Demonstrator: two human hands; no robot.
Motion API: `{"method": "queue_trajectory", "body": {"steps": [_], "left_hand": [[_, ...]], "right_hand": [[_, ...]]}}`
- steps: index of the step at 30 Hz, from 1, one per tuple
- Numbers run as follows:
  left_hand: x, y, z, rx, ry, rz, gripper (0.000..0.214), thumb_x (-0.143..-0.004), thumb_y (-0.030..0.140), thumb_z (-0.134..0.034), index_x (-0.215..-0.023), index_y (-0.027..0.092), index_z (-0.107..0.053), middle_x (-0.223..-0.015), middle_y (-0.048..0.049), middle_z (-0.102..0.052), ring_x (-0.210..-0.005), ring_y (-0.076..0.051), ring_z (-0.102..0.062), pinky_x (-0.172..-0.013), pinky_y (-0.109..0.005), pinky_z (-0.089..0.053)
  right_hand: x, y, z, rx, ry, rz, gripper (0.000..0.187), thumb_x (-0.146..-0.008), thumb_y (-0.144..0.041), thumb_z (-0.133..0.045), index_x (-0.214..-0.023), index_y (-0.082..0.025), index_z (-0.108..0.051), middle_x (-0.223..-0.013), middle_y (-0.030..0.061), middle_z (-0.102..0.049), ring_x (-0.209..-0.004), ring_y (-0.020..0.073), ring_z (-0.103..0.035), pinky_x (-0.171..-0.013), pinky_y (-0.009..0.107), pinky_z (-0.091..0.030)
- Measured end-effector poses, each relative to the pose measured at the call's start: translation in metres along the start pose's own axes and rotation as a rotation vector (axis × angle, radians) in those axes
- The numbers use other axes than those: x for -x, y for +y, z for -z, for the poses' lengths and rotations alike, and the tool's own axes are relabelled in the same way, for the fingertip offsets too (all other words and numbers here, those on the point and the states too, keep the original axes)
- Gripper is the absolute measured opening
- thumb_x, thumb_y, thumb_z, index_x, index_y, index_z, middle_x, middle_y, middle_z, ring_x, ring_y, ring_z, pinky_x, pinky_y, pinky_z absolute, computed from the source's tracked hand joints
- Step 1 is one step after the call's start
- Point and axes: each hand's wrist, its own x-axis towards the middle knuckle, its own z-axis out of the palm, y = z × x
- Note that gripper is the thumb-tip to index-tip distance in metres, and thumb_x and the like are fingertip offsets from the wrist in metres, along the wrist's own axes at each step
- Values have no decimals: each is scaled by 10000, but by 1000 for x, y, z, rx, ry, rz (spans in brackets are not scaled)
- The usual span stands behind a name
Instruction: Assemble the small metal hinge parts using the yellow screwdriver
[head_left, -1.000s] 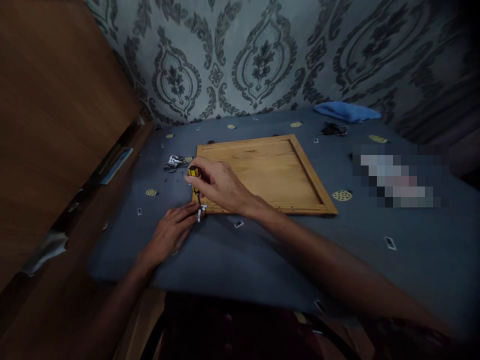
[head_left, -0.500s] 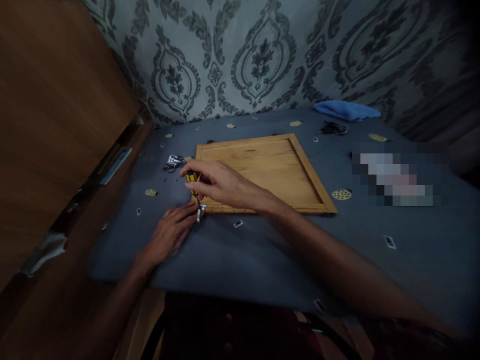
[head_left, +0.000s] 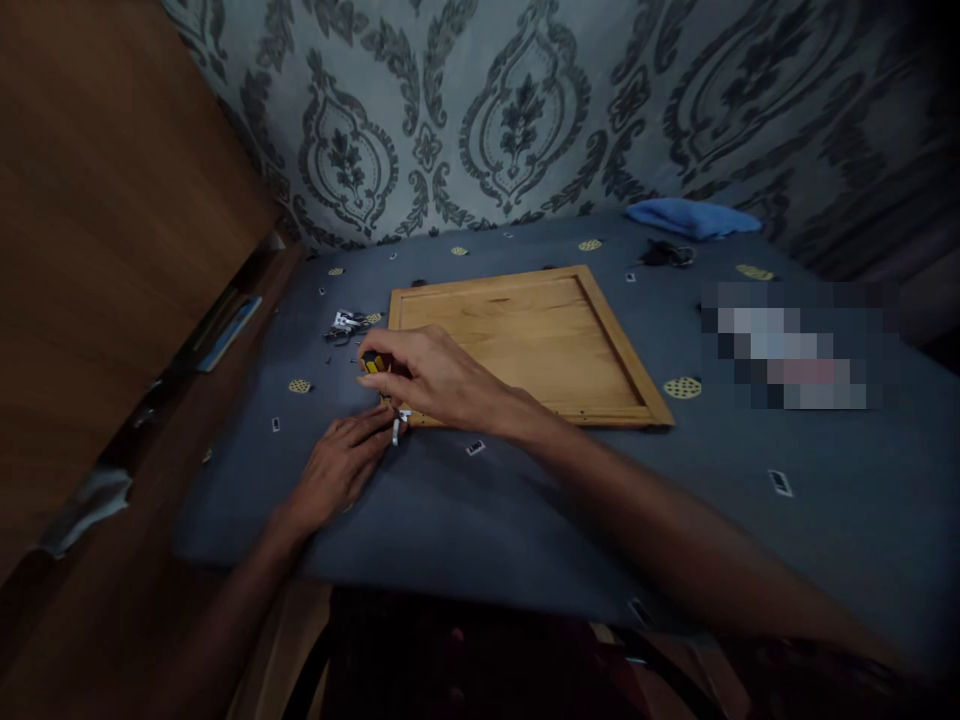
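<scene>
A wooden cabinet door panel (head_left: 517,335) with a raised frame lies on the dark cloth-covered table. At its near left corner sits a small metal hinge (head_left: 396,431). My right hand (head_left: 442,378) is closed around the yellow and black handle of a screwdriver (head_left: 375,363), which stands steeply over that corner; its tip is hidden behind the fingers. My left hand (head_left: 341,468) lies low beside the corner, its fingers together and holding the hinge against the panel edge. Part of the left fingertips is hidden.
Beyond my hands is a small heap of metal hinges (head_left: 345,325), with a few tiny screws (head_left: 328,360) beside it. A blue cloth (head_left: 694,217) and a dark object (head_left: 666,254) lie at the back right. A wooden cabinet (head_left: 112,200) borders the left, a patterned curtain (head_left: 517,110) the back.
My right hand has lowered slightly and turned, and the screwdriver handle has shifted a little left and down. My left hand stays at the corner.
</scene>
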Motion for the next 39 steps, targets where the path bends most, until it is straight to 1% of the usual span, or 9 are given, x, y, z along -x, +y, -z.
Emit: {"method": "queue_trajectory", "body": {"steps": [5,12,17,23,25,28,31,34,39], "left_hand": [[0,-1,-1,18,16,-13,420,-1058,164,-478,-1456,255,-576,-1433,-119,-657,-1318,-269,-622,-961,-416,-536],[-1,0,-2,1,21,-15,392,-1056,161,-476,-1419,235,-605,-1414,-127,-669,-1299,-278,-637,-947,-428,-540],[-1,0,0,-2,27,-30,389,-1066,171,-470,-1424,252,-598,-1412,-117,-672,-1305,-267,-637,-946,-413,-544],[-2,0,0,12,24,-21,378,-1065,169,-470,-1408,237,-611,-1404,-120,-676,-1301,-268,-636,-945,-412,-543],[-2,0,-1,13,29,-22,365,-1066,175,-472,-1396,229,-618,-1395,-122,-681,-1280,-263,-649,-946,-411,-544],[-1,0,-2,11,43,-17,350,-1069,180,-465,-1372,220,-637,-1382,-124,-690,-1256,-254,-665,-959,-403,-543],[-1,0,-1,6,44,-29,351,-1074,176,-453,-1373,215,-632,-1400,-124,-682,-1291,-247,-649,-977,-394,-540],[-1,1,0,21,42,-30,382,-1075,178,-456,-1427,234,-593,-1441,-119,-657,-1338,-243,-621,-998,-395,-535],[-1,1,2,48,9,0,432,-1066,180,-463,-1474,283,-561,-1458,-101,-646,-1352,-258,-611,-1009,-416,-540]], "right_hand": [[0,0,-1,19,18,-12,115,-936,-296,-601,-901,-188,-587,-701,-36,-511,-671,134,-452,-664,267,-296],[0,-1,-3,46,31,-30,127,-944,-295,-617,-904,-178,-585,-722,-30,-514,-678,132,-452,-676,274,-301],[1,-2,0,34,-2,-26,129,-947,-298,-598,-912,-175,-603,-731,-19,-536,-704,144,-476,-686,281,-313],[5,3,-10,85,116,-6,141,-958,-264,-543,-1009,-161,-623,-801,8,-587,-704,150,-499,-692,279,-351],[5,4,-13,121,111,19,145,-964,-257,-536,-1023,-154,-620,-832,25,-607,-726,159,-519,-699,283,-362],[4,3,-12,141,110,101,149,-986,-262,-521,-1038,-155,-611,-871,43,-626,-763,170,-541,-715,289,-376],[3,0,-4,127,170,145,190,-1017,-300,-493,-1082,-160,-604,-843,24,-618,-736,161,-528,-702,284,-374],[3,-1,4,162,212,111,196,-1008,-304,-509,-1070,-151,-614,-784,4,-592,-705,151,-509,-687,279,-357],[3,3,3,197,135,20,182,-989,-282,-519,-1038,-139,-622,-750,0,-570,-683,150,-493,-679,280,-340]]}}
